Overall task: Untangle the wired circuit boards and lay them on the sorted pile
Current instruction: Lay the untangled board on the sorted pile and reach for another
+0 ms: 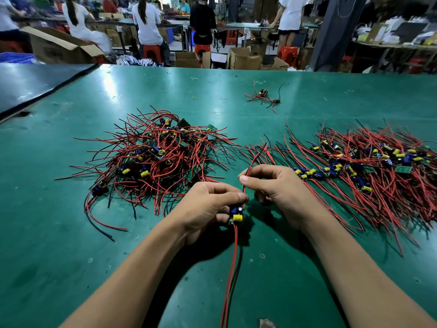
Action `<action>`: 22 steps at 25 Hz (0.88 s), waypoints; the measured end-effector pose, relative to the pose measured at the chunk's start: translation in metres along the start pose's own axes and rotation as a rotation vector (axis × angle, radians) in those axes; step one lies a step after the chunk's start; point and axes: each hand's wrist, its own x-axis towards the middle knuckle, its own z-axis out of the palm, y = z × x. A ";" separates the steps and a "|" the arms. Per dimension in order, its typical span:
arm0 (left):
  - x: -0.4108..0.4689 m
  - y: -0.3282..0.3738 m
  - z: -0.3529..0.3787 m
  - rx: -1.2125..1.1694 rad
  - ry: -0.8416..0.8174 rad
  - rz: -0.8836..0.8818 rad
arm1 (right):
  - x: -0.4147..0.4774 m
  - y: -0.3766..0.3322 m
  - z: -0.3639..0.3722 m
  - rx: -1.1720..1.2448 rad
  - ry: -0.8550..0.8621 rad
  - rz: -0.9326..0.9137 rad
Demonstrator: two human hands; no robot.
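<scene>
Circuit board (236, 214) in left hand (208, 207)

The circuit board (237, 214) you hold in your left hand (208, 204) is small and dark, with a yellow capacitor and a blue part facing up. Two long leads (233, 268) trail from it toward you, and a red wire (250, 166) rises from its far end through the pinch of your right hand (276, 185). On the surface (71, 233) to your left lies the tangled heap (156, 157), its wires crossing every way. To your right spreads the sorted pile (369, 166), its boards in a band and its wires roughly parallel.
</scene>
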 end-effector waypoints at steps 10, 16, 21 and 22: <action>-0.001 0.000 0.009 0.019 0.038 0.047 | 0.002 0.000 0.013 0.094 0.060 0.016; 0.002 -0.003 0.012 -0.054 0.137 0.079 | 0.000 0.003 0.013 0.091 -0.066 0.044; 0.004 -0.010 0.012 0.047 0.237 0.160 | 0.000 0.004 0.007 -0.124 0.014 0.025; 0.004 -0.010 0.012 0.058 0.227 0.165 | 0.001 0.004 0.006 -0.099 0.032 0.056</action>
